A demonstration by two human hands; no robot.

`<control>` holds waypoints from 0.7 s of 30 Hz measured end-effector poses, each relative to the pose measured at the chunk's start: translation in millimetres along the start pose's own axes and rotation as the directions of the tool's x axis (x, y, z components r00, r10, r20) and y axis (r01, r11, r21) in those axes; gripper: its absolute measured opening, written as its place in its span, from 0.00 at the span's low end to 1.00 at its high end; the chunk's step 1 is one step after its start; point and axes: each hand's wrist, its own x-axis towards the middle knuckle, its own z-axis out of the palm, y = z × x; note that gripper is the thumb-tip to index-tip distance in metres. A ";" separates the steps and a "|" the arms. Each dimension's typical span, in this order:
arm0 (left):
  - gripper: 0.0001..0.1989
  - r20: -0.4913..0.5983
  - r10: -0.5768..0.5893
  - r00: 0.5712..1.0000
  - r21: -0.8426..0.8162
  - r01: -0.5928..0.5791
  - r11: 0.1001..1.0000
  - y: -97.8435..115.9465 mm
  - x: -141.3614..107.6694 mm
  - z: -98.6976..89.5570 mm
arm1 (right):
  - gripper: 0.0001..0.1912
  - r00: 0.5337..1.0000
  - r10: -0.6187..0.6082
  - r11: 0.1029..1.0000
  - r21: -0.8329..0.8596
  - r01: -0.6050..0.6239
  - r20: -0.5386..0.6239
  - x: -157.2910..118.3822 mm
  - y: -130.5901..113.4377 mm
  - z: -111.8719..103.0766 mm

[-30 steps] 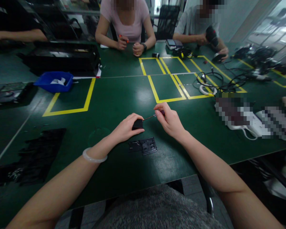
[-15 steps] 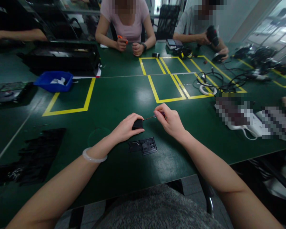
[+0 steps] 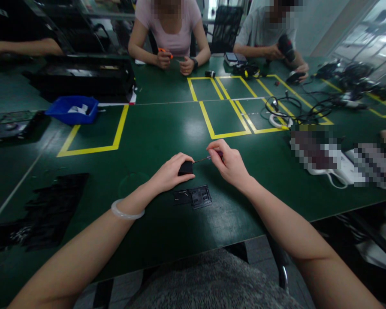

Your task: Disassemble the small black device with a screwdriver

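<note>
Between the thumb and fingers of my left hand (image 3: 170,174) is a small black box-shaped part (image 3: 185,168), held on the green table. My right hand (image 3: 228,165) is closed round the handle of a screwdriver (image 3: 200,160); its thin shaft points left and the tip meets the right side of the black part. Most of the handle is hidden by my fingers. Just below my left hand lie a flat black plastic piece (image 3: 201,197) and a smaller black piece (image 3: 181,196), side by side.
Stacked black parts (image 3: 58,206) lie at left, a blue bin (image 3: 73,109) beyond them. A long black housing (image 3: 83,79) stands farther back. Cables (image 3: 296,107) and a white power strip (image 3: 344,169) are at right. Across the table, one person holds something orange (image 3: 165,53), another a power drill (image 3: 286,48).
My right hand has shifted very slightly on the screwdriver; my left hand and the black part stay in place. Across the table, a person's hand has turned, showing a small pale item.
</note>
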 end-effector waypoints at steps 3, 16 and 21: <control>0.17 0.004 0.003 1.000 -0.001 -0.003 1.000 0.5 0.1 -0.2 | 0.09 1.000 -0.006 1.000 0.014 0.007 -0.017 -0.4 -0.3 1.0; 0.16 0.023 0.014 1.000 -0.001 -0.014 1.000 3.9 -0.7 1.2 | 0.09 0.998 -0.049 0.999 0.017 0.050 -0.037 -1.4 -0.2 1.4; 0.17 0.021 0.022 1.000 0.009 -0.022 1.000 3.7 -0.9 2.5 | 0.07 0.997 -0.066 0.997 0.037 0.067 -0.033 -1.4 2.2 2.5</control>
